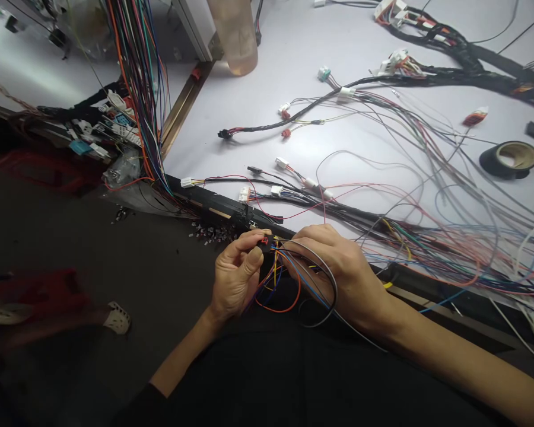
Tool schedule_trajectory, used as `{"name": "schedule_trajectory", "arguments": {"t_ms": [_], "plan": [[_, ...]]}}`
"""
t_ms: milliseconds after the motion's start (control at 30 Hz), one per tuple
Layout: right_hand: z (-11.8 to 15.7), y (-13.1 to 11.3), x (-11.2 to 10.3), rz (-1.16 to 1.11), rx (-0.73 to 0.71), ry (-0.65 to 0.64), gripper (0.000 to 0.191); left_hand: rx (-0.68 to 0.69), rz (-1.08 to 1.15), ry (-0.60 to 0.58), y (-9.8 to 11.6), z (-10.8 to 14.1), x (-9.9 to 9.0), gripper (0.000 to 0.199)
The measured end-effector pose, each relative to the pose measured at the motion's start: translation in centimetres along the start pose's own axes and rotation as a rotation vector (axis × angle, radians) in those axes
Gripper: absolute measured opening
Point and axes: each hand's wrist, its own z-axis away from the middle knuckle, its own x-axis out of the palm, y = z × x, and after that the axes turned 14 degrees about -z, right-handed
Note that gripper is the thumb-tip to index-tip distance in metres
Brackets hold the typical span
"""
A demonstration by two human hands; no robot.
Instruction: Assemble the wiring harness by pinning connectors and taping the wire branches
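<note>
Between its thumb and fingers, my left hand [238, 273] pinches a black connector [265, 242] with a red part on its face. Several coloured wires [289, 261], among them orange, blue, yellow and grey, run out of the connector's right side and loop down and to the right. Close beside it, my right hand [333, 267] is closed around wires at the connector's wire side; its fingertips are partly hidden behind the hand. Both hands are just in front of the table's near edge.
Wire harness branches with white connectors [244, 194] lie along the near table edge. Farther back are a black-taped harness [467, 74], a roll of black tape [509, 159] and a bottle [235, 41]. A bundle of loose wires [137, 77] hangs at left.
</note>
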Motion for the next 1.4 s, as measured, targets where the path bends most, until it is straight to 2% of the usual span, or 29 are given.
{"name": "schedule_trajectory", "arguments": {"t_ms": [233, 367, 500, 633, 767, 900, 967, 1033, 1100, 1200, 1333, 1400], "plan": [[0.3, 0.1, 0.0, -0.008, 0.006, -0.005, 0.016, 0.001, 0.008, -0.012, -0.3, 0.1, 0.1, 0.019], [-0.5, 1.1, -0.8, 0.11, -0.044, -0.006, 0.014, 0.042, 0.024, 0.059, -0.2, -0.5, -0.4, 0.02], [-3.4, 2.4, -2.4, 0.186, -0.111, -0.046, 0.01, 0.19, 0.038, 0.198, 1.2, -2.0, -2.2, 0.021], [-8.2, 2.5, -2.7, 0.085, -0.065, -0.052, 0.019, 0.35, 0.055, 0.262, 3.2, -3.1, -4.7, 0.021], [-13.9, 1.3, 0.2, 0.09, -0.057, -0.096, 0.025, 0.42, 0.077, 0.304, 4.6, -3.2, -6.3, 0.021], [-18.3, 1.4, 5.1, 0.372, 0.019, -0.329, 0.028, 0.445, 0.108, 0.33, 5.1, -3.1, -6.8, 0.021], [-19.4, 2.2, 7.3, 0.465, 0.045, -0.388, 0.021, 0.447, 0.132, 0.334, 5.2, -3.0, -6.9, 0.021], [-19.6, 3.2, 8.4, 0.484, 0.044, -0.398, 0.011, 0.441, 0.152, 0.331, 5.2, -3.0, -7.2, 0.02], [-19.1, 3.9, 8.4, 0.475, 0.03, -0.403, 0.012, 0.429, 0.165, 0.32, 5.1, -3.1, -7.4, 0.018], [-17.3, 3.9, 6.4, 0.392, -0.015, -0.372, 0.019, 0.415, 0.19, 0.291, 5.0, -3.3, -7.5, 0.016], [-13.3, 2.4, 3.1, 0.02, 0.004, -0.177, 0.015, 0.394, 0.221, 0.224, 5.0, -3.7, -6.4, 0.016], [-11.3, 1.5, 2.0, -0.097, 0.019, -0.109, 0.013, 0.38, 0.22, 0.183, 5.2, -3.8, -5.5, 0.016]]}}
